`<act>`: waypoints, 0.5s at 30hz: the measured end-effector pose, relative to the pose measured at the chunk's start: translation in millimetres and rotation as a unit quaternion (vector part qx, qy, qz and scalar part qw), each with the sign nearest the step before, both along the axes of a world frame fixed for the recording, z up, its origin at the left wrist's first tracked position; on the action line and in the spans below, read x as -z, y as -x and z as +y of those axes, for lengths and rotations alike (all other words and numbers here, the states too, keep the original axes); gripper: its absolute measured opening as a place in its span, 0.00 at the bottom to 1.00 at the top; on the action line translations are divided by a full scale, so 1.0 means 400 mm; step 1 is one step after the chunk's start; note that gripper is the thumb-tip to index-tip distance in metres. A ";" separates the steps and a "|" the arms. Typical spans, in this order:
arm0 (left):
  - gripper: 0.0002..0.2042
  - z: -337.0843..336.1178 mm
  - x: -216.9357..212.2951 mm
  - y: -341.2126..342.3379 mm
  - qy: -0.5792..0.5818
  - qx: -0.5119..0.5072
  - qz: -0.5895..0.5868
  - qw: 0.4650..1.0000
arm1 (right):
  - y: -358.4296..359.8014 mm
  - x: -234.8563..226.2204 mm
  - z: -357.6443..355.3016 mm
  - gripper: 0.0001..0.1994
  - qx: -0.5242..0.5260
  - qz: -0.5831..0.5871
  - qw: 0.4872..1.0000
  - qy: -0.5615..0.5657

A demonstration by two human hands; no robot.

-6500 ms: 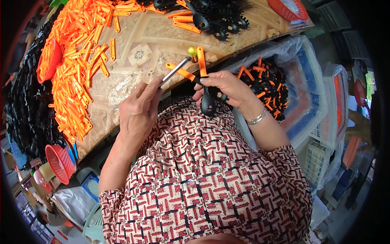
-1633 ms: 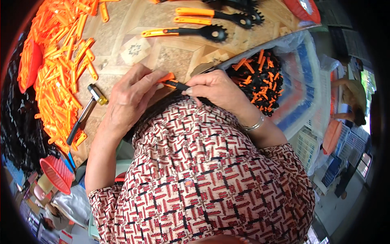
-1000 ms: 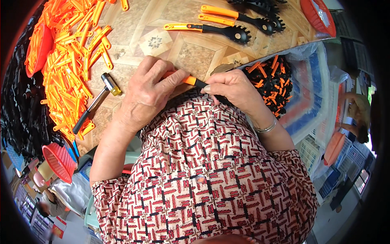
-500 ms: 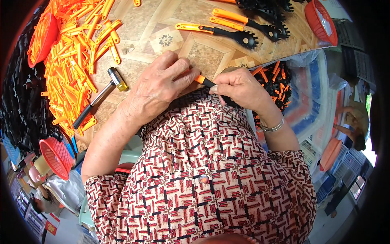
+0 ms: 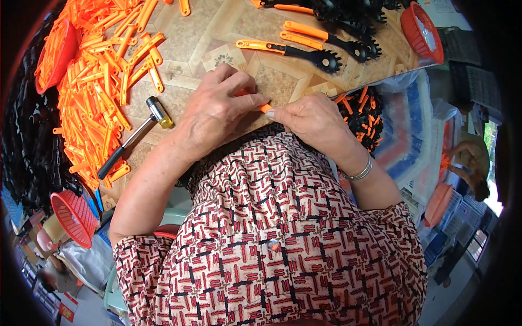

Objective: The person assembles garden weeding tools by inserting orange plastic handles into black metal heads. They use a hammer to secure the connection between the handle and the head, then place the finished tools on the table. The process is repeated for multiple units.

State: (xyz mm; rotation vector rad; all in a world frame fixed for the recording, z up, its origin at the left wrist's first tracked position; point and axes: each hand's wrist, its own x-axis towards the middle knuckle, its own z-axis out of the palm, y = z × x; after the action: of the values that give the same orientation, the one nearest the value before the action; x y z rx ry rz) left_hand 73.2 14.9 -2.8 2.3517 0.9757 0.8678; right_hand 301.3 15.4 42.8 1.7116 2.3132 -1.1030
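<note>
Over the table's front edge, my left hand (image 5: 220, 108) is closed around an orange plastic handle (image 5: 265, 108), most of which its fingers hide. My right hand (image 5: 315, 118) comes in from the other side, thumb pressed against the handle's end and fingers curled. A black utensil shaft seen in that hand earlier is now hidden by it; what head it has cannot be made out. Left of my left hand lies a hammer (image 5: 159, 113) with a yellow face and black grip. Spaghetti servers (image 5: 312, 56) with black toothed heads and orange handles lie beyond my hands.
A big heap of orange handles (image 5: 98, 103) covers the table's left side, beside a red basket (image 5: 68, 57). Another red basket (image 5: 421, 32) stands at the far right corner. Black-and-orange pieces (image 5: 367, 119) fill a bag below the right edge. A red basket (image 5: 76, 217) sits lower left.
My right hand has slid left, closer to my left hand, so the black shaft between them no longer shows. The hammer and the heap look unmoved.
</note>
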 end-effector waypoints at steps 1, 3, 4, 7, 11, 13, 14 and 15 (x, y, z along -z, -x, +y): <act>0.17 -0.005 0.007 -0.004 -0.002 -0.007 -0.003 1.000 | 0.006 -0.008 -0.006 0.25 -0.016 -0.014 0.999 -0.036; 0.19 -0.019 0.021 -0.005 -0.011 -0.021 -0.007 1.000 | 0.015 -0.014 -0.018 0.25 -0.053 -0.040 0.992 -0.109; 0.19 -0.030 0.014 0.001 -0.005 -0.039 0.009 0.999 | 0.017 -0.010 -0.025 0.25 -0.074 -0.051 0.985 -0.147; 0.20 -0.075 -0.015 0.023 0.014 -0.093 0.051 0.994 | 0.021 -0.005 -0.032 0.24 -0.114 -0.060 0.968 -0.215; 0.15 -0.099 -0.013 0.062 0.019 -0.104 0.081 0.991 | 0.028 0.006 -0.041 0.24 -0.128 -0.035 0.954 -0.269; 0.15 -0.100 -0.002 0.095 0.008 -0.126 0.092 0.988 | 0.027 0.023 -0.037 0.22 -0.116 -0.046 0.925 -0.358; 0.15 -0.102 0.002 0.112 0.002 -0.137 0.097 0.986 | 0.024 0.025 -0.028 0.21 -0.116 -0.066 0.903 -0.409; 0.14 -0.101 0.010 0.122 0.003 -0.160 0.116 0.980 | 0.013 0.028 -0.008 0.19 -0.107 -0.062 0.895 -0.429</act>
State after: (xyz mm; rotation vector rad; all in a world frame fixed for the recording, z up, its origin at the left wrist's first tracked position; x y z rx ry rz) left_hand 24.2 -25.4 -7.0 2.3656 1.4795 0.7097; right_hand 295.9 12.2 31.4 1.5462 3.0208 0.1342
